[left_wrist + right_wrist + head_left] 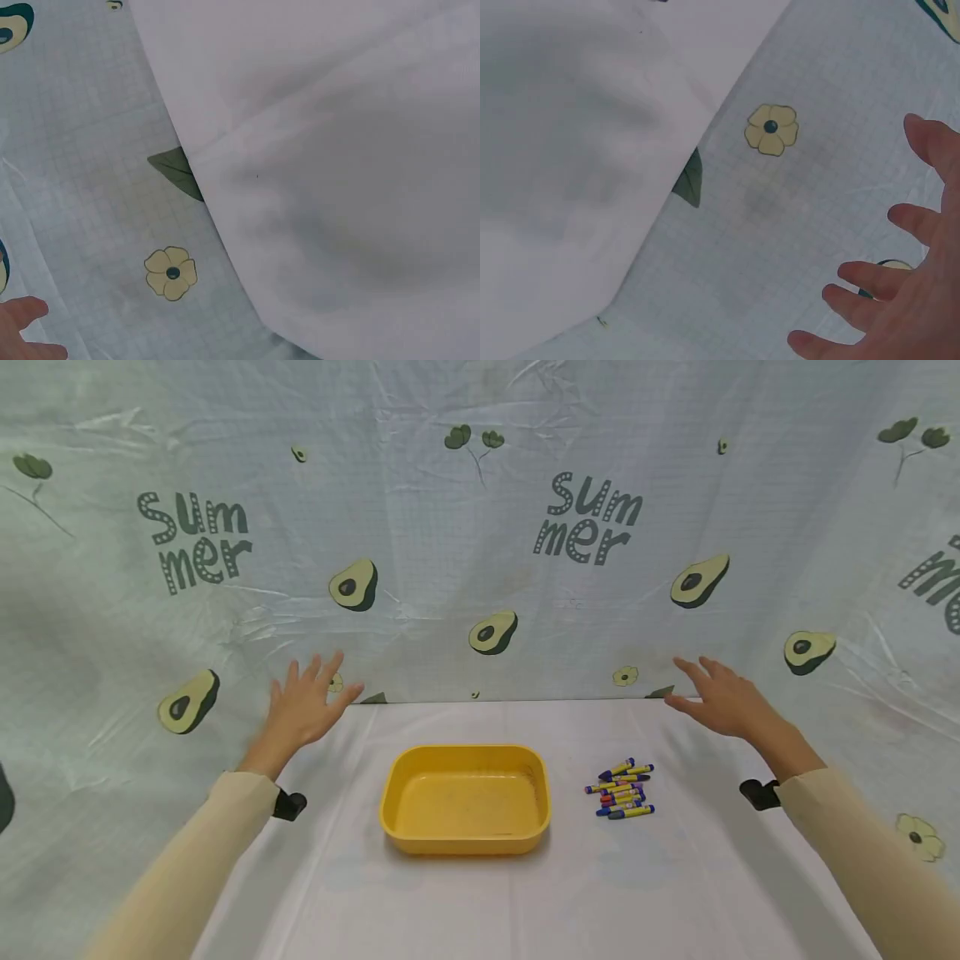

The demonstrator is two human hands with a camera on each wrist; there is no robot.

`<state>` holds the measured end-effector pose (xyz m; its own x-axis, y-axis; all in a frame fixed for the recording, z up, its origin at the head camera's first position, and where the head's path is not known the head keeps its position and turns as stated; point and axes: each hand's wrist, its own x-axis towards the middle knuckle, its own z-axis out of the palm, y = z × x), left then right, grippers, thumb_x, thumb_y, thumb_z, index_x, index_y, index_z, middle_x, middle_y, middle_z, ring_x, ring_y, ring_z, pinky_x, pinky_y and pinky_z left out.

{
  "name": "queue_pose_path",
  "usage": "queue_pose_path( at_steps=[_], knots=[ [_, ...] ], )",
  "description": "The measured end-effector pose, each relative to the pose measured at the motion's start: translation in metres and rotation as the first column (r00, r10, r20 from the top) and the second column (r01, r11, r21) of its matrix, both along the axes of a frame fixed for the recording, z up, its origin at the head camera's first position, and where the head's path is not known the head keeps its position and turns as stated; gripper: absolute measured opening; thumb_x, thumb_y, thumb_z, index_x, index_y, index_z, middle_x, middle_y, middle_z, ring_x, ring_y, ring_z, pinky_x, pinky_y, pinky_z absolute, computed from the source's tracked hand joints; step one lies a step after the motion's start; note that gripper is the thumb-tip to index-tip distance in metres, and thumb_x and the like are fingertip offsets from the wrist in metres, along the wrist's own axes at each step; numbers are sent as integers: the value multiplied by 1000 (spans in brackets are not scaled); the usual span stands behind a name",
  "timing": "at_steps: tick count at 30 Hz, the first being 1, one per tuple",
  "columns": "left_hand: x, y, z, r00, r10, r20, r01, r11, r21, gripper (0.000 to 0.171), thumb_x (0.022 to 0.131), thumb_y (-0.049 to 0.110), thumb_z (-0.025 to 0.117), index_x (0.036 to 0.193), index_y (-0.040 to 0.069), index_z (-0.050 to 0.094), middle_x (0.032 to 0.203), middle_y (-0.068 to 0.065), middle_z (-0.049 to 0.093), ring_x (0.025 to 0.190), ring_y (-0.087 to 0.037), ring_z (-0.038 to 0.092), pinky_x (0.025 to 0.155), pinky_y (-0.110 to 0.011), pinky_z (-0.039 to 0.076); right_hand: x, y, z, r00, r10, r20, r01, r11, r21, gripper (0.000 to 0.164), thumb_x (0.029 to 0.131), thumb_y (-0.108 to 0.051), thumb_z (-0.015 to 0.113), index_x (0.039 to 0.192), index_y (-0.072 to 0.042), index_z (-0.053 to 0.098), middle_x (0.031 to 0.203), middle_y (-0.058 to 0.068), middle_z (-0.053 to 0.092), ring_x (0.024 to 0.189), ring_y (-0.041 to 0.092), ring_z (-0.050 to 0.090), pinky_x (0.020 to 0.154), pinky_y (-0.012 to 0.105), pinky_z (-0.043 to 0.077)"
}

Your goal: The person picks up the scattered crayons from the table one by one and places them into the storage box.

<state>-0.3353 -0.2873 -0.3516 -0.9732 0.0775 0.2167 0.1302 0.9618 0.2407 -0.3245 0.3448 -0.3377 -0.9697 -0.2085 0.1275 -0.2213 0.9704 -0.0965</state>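
A shallow yellow plastic tray (pixel 465 845) with rounded corners sits on the white-covered table, with nothing inside it. To its right lies a loose pile of several crayons (pixel 627 788) in yellow wrappers, mostly with blue, purple and dark tips. My left hand (pixel 303 703) is raised beyond the tray's far left corner, fingers spread, touching nothing. Beyond the crayons on the right, my right hand (pixel 716 697) hangs in the air with its fingers extended. In the right wrist view its spread fingers (pixel 870 280) show; the left wrist view catches only two fingertips (pixel 24 309).
A pale curtain (pixel 420 527) printed with avocados, flowers and "summer" lettering hangs behind and around the table. The white tabletop (pixel 450 906) ends at its far edge against this curtain. Dark straps (pixel 289 805) sit at both wrists, beside beige sleeves.
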Motion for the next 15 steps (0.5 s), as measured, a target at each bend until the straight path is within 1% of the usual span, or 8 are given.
queue_pose_path(
  at_steps=[4,6,10,13,15],
  knots=[
    [9,7,-9,1000,-8,-18,9,999,45,88,101,74,33,167,18,16,168,-32,16,152,-63,8,114,-86,9,9,-5,-5,1000,25,-10,-25,1000,3,80,101,-45,62,159,-2,30,158,42,28,142,63,32,109,81,31],
    [13,10,-13,999,-13,-36,15,998,55,84,103,69,37,167,17,20,167,-32,20,151,-63,12,114,-86,12,12,-8,-10,999,30,-13,-30,1000,-7,79,100,-43,64,159,-2,31,158,41,29,142,63,33,109,80,33],
    [21,14,-21,999,-22,-49,27,995,97,79,104,64,39,166,18,23,167,-31,25,151,-62,17,114,-85,16,18,-13,-19,999,40,-13,-41,998,-42,76,99,-39,66,157,-1,34,156,40,33,140,62,36,107,79,36],
    [26,16,-26,999,-32,-36,38,987,158,79,104,66,37,167,20,21,168,-26,27,152,-59,19,115,-82,17,23,-17,-25,999,48,-1,-48,996,-69,76,99,-37,67,157,-1,34,156,39,34,140,61,36,107,78,37],
    [29,18,-29,999,-45,-23,48,978,202,79,105,66,36,167,20,19,169,-23,27,153,-55,22,118,-79,20,26,-19,-28,999,50,14,-48,996,-79,76,99,-36,67,157,-1,33,157,38,34,141,61,36,108,77,37]
  ],
)
